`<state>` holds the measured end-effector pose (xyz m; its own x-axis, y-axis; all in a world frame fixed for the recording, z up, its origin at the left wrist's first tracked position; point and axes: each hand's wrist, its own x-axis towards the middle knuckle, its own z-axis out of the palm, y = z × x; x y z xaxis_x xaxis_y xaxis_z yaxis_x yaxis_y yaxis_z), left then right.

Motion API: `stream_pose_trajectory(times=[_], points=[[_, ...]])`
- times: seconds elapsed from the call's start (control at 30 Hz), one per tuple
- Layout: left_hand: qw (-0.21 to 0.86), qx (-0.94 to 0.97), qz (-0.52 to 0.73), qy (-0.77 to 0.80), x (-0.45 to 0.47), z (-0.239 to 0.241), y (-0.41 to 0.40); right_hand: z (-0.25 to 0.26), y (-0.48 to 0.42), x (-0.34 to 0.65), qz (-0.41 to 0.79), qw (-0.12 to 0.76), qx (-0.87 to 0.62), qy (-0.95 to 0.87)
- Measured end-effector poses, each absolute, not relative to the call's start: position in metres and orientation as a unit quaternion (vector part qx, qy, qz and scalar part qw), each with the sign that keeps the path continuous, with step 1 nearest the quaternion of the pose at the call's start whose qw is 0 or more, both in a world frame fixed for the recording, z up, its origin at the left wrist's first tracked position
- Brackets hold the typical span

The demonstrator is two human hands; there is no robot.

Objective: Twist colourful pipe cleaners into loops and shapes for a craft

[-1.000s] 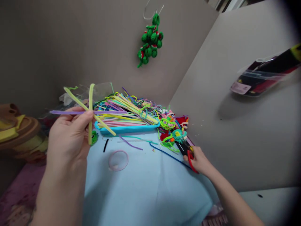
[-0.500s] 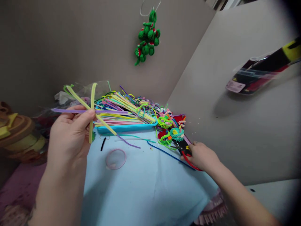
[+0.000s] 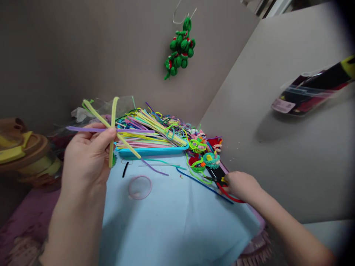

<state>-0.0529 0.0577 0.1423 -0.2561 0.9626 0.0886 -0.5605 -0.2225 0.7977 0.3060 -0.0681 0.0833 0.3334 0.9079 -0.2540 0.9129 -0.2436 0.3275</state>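
The left hand (image 3: 88, 155) pinched a purple pipe cleaner (image 3: 135, 130) and two yellow pipe cleaners (image 3: 113, 112) between thumb and fingers, raised above the table (image 3: 166, 218) with the strips fanned into a star. The work seemed to be at an early stage: the three strips were crossed, but their ends stuck out free and largely straight, so any shaping of those ends appeared yet to be done. Whether they were twisted together at the crossing could not be told, since the thumb covered it.

The right hand (image 3: 245, 186), well apart from the left, was low over the table with its fingers curled, touching the red-handled scissors (image 3: 233, 199); how firmly it gripped them could not be seen. Just beyond the right hand lay small fuzzy figures (image 3: 211, 160), and beyond and between both hands stood the blue tray (image 3: 152, 150), heaped with more pipe cleaners (image 3: 158, 127).

Compared with a second earlier, the left hand had kept the same pinch and the star its form. The right hand had turned further over the scissors, hiding more of them, and the red handle lay flatter, reaching out beneath the palm.
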Motion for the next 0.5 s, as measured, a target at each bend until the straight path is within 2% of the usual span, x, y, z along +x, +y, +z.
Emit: stream_pose_trajectory(times=[0.17, 0.37, 0.5], points=[[0.529, 0.309, 0.721, 0.323, -0.054, 0.140, 0.059, 0.083, -0.072, 0.313, 0.003, 0.187, 0.796, 0.576], [0.523, 0.303, 0.725, 0.331, -0.055, 0.137, 0.060, 0.062, -0.074, 0.331, -0.047, 0.126, 0.782, 0.608], [0.538, 0.295, 0.711, 0.343, -0.052, 0.134, 0.061, 0.041, -0.079, 0.341, -0.002, 0.086, 0.751, 0.655]])
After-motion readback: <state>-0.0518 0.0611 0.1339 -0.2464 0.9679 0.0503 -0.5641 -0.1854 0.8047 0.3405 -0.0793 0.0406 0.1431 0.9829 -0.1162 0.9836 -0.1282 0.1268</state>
